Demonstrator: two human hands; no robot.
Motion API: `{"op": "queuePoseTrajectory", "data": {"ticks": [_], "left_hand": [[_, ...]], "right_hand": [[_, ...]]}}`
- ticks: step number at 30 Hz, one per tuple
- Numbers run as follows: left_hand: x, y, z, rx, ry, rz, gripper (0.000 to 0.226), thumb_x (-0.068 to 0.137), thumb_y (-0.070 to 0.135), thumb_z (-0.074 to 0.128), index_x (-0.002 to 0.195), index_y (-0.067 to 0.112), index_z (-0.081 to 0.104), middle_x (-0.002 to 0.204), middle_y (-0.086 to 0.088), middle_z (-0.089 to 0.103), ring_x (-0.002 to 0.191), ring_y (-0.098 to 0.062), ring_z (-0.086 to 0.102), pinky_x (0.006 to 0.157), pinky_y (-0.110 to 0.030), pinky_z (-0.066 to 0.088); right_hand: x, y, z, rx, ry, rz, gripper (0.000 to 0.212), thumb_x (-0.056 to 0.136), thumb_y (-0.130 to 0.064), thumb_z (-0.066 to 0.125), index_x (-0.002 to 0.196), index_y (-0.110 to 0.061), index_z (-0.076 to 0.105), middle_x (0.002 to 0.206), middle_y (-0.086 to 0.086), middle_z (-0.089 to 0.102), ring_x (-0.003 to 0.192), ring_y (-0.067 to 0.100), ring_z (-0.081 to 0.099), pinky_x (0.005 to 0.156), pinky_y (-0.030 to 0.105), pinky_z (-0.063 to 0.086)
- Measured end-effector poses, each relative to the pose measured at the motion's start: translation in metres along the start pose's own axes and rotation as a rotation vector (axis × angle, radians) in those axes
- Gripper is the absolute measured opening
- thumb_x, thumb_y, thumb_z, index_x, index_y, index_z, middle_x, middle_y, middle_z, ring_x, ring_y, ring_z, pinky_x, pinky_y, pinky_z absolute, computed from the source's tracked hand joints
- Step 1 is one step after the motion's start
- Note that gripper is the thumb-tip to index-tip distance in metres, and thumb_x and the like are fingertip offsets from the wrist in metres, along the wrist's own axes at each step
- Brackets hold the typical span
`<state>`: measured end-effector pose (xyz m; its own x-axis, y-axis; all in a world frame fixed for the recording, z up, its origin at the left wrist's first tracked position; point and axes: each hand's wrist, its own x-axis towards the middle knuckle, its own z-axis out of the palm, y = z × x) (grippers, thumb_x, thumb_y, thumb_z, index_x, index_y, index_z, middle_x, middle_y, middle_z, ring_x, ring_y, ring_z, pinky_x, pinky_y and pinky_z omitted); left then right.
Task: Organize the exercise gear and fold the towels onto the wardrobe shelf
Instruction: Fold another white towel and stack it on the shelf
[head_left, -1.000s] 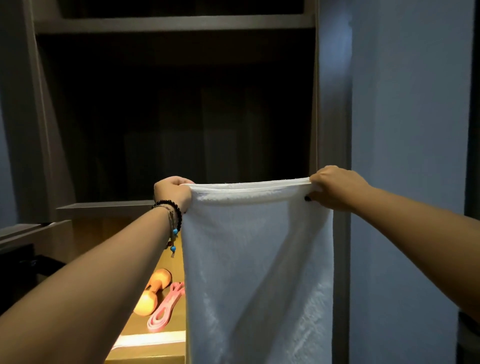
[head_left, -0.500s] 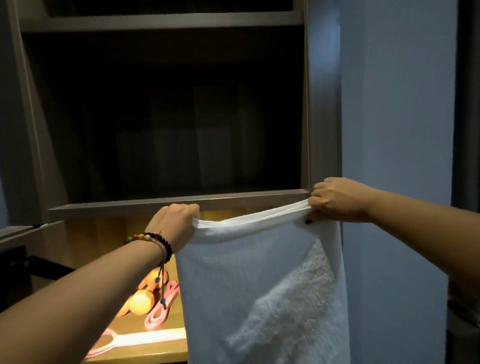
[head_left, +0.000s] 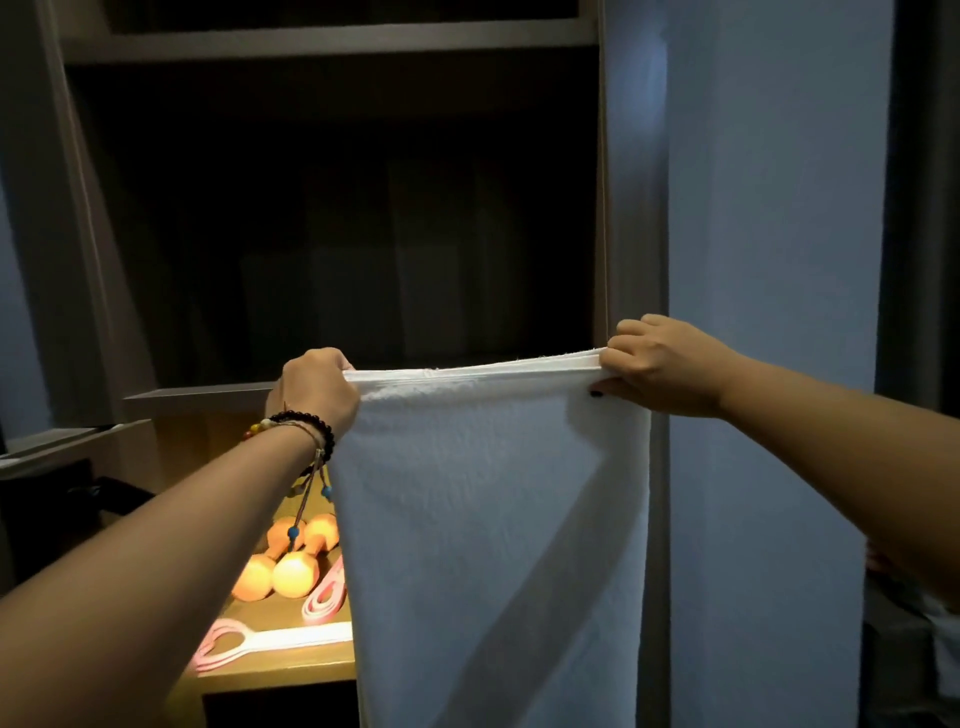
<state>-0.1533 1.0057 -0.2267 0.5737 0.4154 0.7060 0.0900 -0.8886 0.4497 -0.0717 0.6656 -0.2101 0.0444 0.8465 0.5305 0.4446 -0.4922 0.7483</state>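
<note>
Both arms reach fwd w/ a white towel (head_left: 488, 519) stretched between them in front of the wardrobe. Left hand (head_left: 317, 389) has its fingers curled tight round the towel's top left corner; right hand (head_left: 660, 364) pinches the top right corner, thumb under the hem, fingers folded over it. Top edge runs taut and nearly level, a bit higher on the right-hand side, and looks doubled, w/ two or more layers of hem showing. Rest of the towel hangs straight down out of the frame, w/ a soft diagonal crease across the lower part.

Left wrist wears a dark bead bracelet (head_left: 306, 423) w/ coloured beads and a cord dangling below it.

Left of the towel and lower, a lit wooden shelf (head_left: 291, 665) carries the gear: two orange dumbbells (head_left: 285, 561) side by side, a pink looped band (head_left: 324, 597) just right of them w/ its far end hidden by the towel, and a pink-white strap w/ a loop handle (head_left: 260, 642) nearer the shelf's front edge. Behind the towel's top edge, the wardrobe's dark compartment (head_left: 337, 234); what's inside can't be made out. Right of the towel, a blue wall (head_left: 769, 260).
</note>
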Motion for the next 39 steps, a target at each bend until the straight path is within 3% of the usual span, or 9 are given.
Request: {"op": "queuePoseTrajectory", "data": {"ticks": [4, 7, 10, 21, 27, 31, 33, 36, 39], "left_hand": [[-0.014, 0.008, -0.027, -0.056, 0.04, 0.03, 0.009, 0.091, 0.007, 0.061, 0.098, 0.007, 0.066, 0.091, -0.012, 0.063, 0.088, -0.027, 0.058, 0.072, -0.038, 0.05], [-0.03, 0.015, -0.057, -0.199, 0.084, -0.004, 0.006, 0.088, 0.005, 0.064, 0.092, 0.007, 0.069, 0.094, -0.013, 0.066, 0.09, -0.026, 0.058, 0.077, -0.039, 0.053], [-0.06, 0.018, -0.092, -0.37, 0.112, -0.035, 0.007, 0.086, 0.004, 0.066, 0.088, 0.008, 0.071, 0.09, -0.009, 0.067, 0.086, -0.021, 0.06, 0.07, -0.031, 0.051], [-0.184, 0.011, -0.179, -0.704, 0.169, 0.021, 0.032, 0.084, -0.006, 0.047, 0.07, 0.017, 0.065, 0.071, 0.005, 0.06, 0.068, -0.002, 0.054, 0.049, -0.01, 0.047], [-0.215, -0.037, -0.111, -0.88, -0.037, -0.291, 0.036, 0.082, -0.01, 0.045, 0.07, 0.018, 0.066, 0.076, -0.002, 0.064, 0.072, -0.013, 0.057, 0.054, -0.021, 0.046], [-0.231, -0.076, -0.044, -0.921, -0.226, -0.519, 0.032, 0.082, -0.009, 0.046, 0.068, 0.017, 0.059, 0.064, 0.004, 0.055, 0.055, -0.01, 0.047, 0.041, -0.013, 0.037], [-0.248, -0.094, -0.006, -0.918, -0.378, -0.582, 0.029, 0.085, -0.008, 0.053, 0.069, 0.017, 0.056, 0.065, 0.004, 0.055, 0.058, -0.012, 0.049, 0.049, -0.016, 0.043], [-0.282, -0.115, 0.046, -0.913, -0.485, -0.737, 0.013, 0.085, -0.01, 0.057, 0.091, -0.006, 0.068, 0.09, -0.022, 0.066, 0.082, -0.033, 0.063, 0.077, -0.038, 0.051], [-0.311, -0.136, 0.087, -0.79, -0.516, -0.81, 0.018, 0.09, -0.008, 0.053, 0.089, 0.0, 0.069, 0.091, -0.019, 0.067, 0.09, -0.034, 0.062, 0.079, -0.034, 0.05]], "right_hand": [[-0.008, -0.001, -0.028, -0.01, 0.02, -0.007, 0.025, 0.084, -0.028, 0.071, 0.075, -0.007, 0.061, 0.066, 0.008, 0.06, 0.055, 0.021, 0.049, 0.05, 0.027, 0.038], [-0.012, -0.006, -0.062, -0.006, 0.049, 0.005, 0.029, 0.093, -0.028, 0.057, 0.075, -0.005, 0.061, 0.066, 0.01, 0.059, 0.056, 0.023, 0.049, 0.049, 0.031, 0.043], [-0.019, -0.021, -0.104, 0.014, 0.092, 0.037, 0.041, 0.095, -0.031, 0.041, 0.072, -0.003, 0.061, 0.064, 0.013, 0.059, 0.055, 0.029, 0.051, 0.048, 0.034, 0.046], [-0.065, -0.099, -0.209, 0.058, 0.279, 0.133, 0.046, 0.099, -0.021, 0.039, 0.062, 0.0, 0.058, 0.061, 0.017, 0.055, 0.057, 0.032, 0.05, 0.044, 0.039, 0.044], [-0.094, -0.157, -0.171, 0.251, 0.167, 0.193, 0.048, 0.094, -0.034, 0.045, 0.058, -0.005, 0.057, 0.078, 0.017, 0.059, 0.069, 0.03, 0.052, 0.048, 0.039, 0.047], [-0.125, -0.197, -0.104, 0.619, 0.098, 0.519, 0.041, 0.088, -0.039, 0.063, 0.062, -0.008, 0.06, 0.09, 0.017, 0.06, 0.07, 0.027, 0.058, 0.057, 0.034, 0.048], [-0.138, -0.22, -0.063, 0.71, 0.036, 0.746, 0.03, 0.082, -0.025, 0.072, 0.066, 0.0, 0.068, 0.092, 0.015, 0.062, 0.073, 0.023, 0.057, 0.06, 0.023, 0.041], [-0.156, -0.258, -0.009, 0.833, -0.128, 0.975, 0.023, 0.079, -0.013, 0.077, 0.067, 0.005, 0.068, 0.096, 0.015, 0.061, 0.084, 0.022, 0.057, 0.071, 0.025, 0.036], [-0.168, -0.286, 0.03, 0.939, -0.281, 1.1, 0.029, 0.08, -0.017, 0.076, 0.06, 0.0, 0.063, 0.086, 0.012, 0.061, 0.082, 0.022, 0.054, 0.072, 0.027, 0.036]]}}
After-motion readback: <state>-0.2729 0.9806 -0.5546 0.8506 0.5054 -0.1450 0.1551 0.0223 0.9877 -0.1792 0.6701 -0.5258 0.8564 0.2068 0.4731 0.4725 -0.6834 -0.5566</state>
